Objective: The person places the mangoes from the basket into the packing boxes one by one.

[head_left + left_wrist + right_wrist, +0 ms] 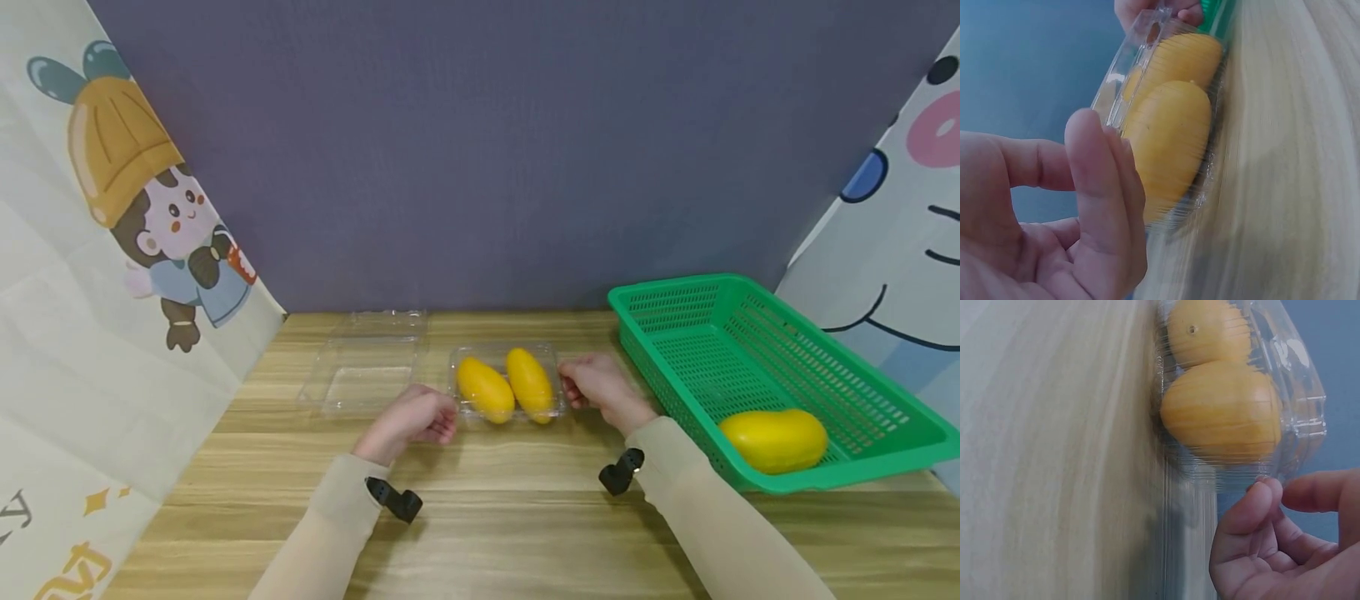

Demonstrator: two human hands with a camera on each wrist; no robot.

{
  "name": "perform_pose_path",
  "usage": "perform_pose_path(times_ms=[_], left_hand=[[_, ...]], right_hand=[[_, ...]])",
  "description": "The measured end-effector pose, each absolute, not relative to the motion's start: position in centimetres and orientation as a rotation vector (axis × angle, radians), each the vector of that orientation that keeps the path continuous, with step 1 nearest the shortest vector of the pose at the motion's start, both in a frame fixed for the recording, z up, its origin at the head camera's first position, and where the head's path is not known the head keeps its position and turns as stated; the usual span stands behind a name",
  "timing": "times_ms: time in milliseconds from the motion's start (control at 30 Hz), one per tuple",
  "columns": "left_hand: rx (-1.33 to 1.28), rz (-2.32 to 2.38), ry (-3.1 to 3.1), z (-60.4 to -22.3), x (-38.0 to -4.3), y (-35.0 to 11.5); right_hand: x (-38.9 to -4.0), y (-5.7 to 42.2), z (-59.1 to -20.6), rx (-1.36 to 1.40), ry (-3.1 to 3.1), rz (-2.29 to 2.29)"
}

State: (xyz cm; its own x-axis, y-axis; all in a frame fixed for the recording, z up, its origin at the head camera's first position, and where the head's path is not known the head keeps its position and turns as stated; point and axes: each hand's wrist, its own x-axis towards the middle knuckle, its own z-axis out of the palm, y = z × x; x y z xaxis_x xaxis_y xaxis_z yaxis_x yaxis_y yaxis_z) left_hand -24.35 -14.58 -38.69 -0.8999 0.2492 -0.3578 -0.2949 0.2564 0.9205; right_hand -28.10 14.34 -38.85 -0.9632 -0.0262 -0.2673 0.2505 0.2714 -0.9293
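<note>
A clear plastic clamshell box (504, 348) on the table holds two yellow mangoes, the left mango (486, 389) and the right mango (530, 383), lying side by side at a slant. Clear plastic stands over the fruit in both wrist views. My left hand (420, 415) is at the box's left edge, thumb and fingertips brought together at its rim (1116, 119). On the opposite side my right hand (597, 385) pinches the edge with thumb and index finger (1310, 490). The other fingers of the right hand are curled in.
Another clear clamshell box (371, 387) lies spread open to the left. At the right stands a green perforated basket (678, 333) with a yellow mango (776, 440) in its near end. A dark wall (480, 167) rises behind the wooden table (510, 517).
</note>
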Motion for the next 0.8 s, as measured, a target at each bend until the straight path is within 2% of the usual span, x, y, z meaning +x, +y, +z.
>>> perform_pose_path(times_ms=[800], left_hand=[[-0.065, 1.744, 2.112, -38.9, -24.2, -14.2]], right_hand=[[-24.8, 15.6, -38.3, 0.141, 2.149, -1.655]])
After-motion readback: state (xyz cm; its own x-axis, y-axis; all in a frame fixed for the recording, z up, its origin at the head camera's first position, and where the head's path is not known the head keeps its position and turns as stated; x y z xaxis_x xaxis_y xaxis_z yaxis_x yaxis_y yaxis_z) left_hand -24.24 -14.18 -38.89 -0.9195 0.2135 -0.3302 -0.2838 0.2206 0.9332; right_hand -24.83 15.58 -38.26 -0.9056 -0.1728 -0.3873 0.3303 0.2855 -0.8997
